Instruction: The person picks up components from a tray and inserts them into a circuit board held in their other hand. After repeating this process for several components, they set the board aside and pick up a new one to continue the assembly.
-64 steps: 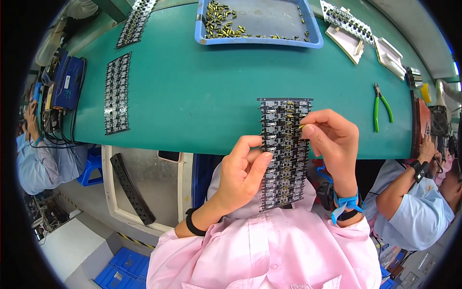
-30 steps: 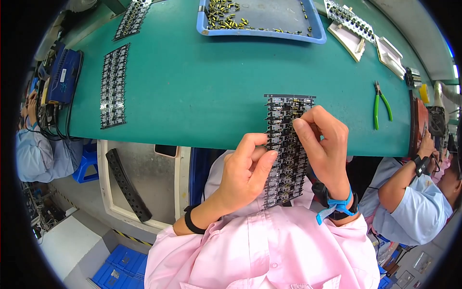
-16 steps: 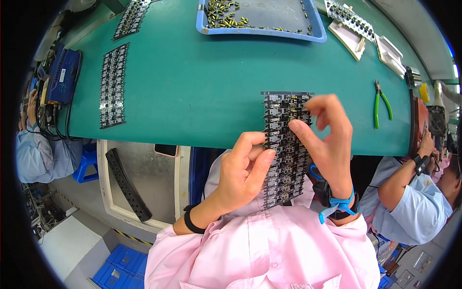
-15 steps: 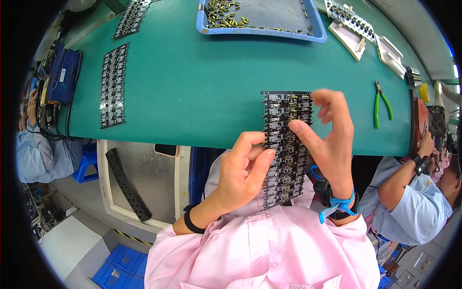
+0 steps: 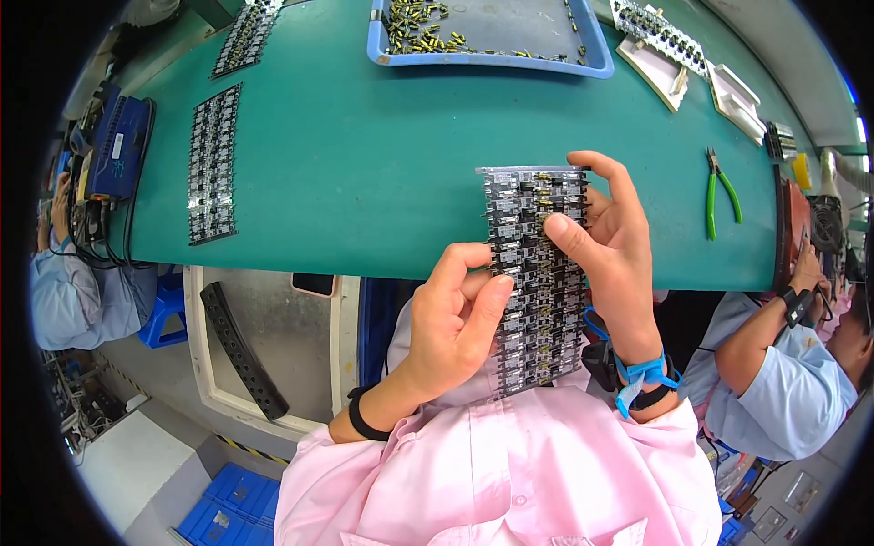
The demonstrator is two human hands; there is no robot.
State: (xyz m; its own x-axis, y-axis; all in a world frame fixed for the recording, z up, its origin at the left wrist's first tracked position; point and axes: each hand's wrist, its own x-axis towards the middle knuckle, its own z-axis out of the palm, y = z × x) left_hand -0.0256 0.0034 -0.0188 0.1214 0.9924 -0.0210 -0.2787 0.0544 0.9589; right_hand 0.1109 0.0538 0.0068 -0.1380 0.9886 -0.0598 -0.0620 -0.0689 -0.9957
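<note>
Bright, even light is flooding the green table point(image 5: 364, 164), while pale glare is catching the far edge of the held circuit panel point(image 5: 530, 300). Fisheye distortion is curving the table's near edge, and black is swallowing the corners.

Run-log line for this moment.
left hand: gripping circuit-board panel, left edge | right hand: thumb over panel face | tray: yellow-and-black parts | cutters: on bench
</note>
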